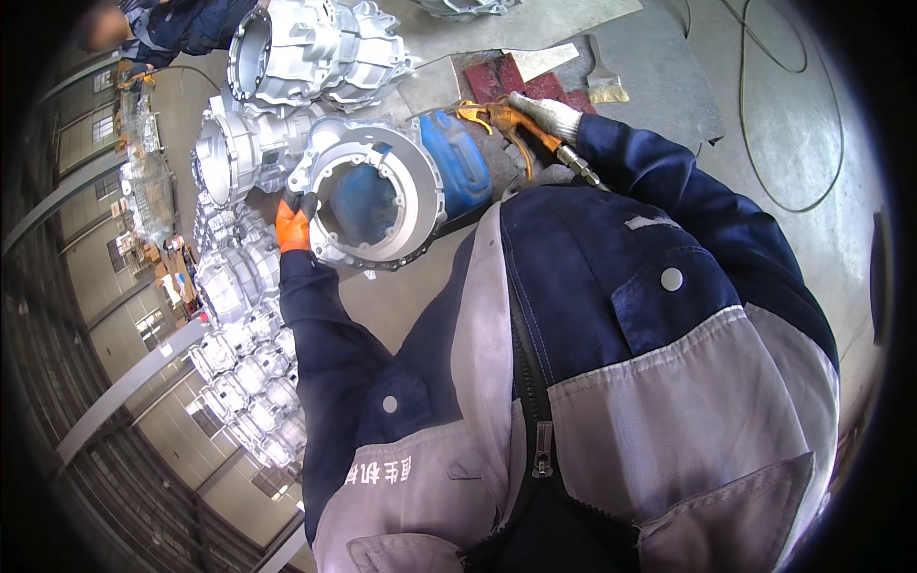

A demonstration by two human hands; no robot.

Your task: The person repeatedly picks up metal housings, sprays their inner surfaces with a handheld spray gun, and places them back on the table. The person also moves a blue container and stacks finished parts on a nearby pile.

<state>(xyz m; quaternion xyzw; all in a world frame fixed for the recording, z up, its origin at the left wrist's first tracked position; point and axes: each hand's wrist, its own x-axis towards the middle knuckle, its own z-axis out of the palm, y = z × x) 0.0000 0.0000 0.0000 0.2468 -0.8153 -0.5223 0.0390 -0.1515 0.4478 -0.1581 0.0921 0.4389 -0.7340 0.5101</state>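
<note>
My left hand [294, 225], in an orange glove with dark fingertips, is closed on the outer edge of a silver ring-shaped metal housing [425, 202]. Through the housing's round opening, a blue surface shows. To the right, my right hand [548, 113] in a whitish glove wraps round an orange air blow gun [508, 118]. A metal hose coupling [579, 166] sits at the near end of the gun. Between the housing and the gun is a blue plastic jug [457, 160].
Large silver castings [320, 53] stand beyond the housing, and rows of similar castings [250, 372] fill the left. Dark red pieces [497, 78] and a flat brush [606, 76] lie at the far side. A hose [743, 115] loops across the right floor. Another person [186, 24] is at the far left.
</note>
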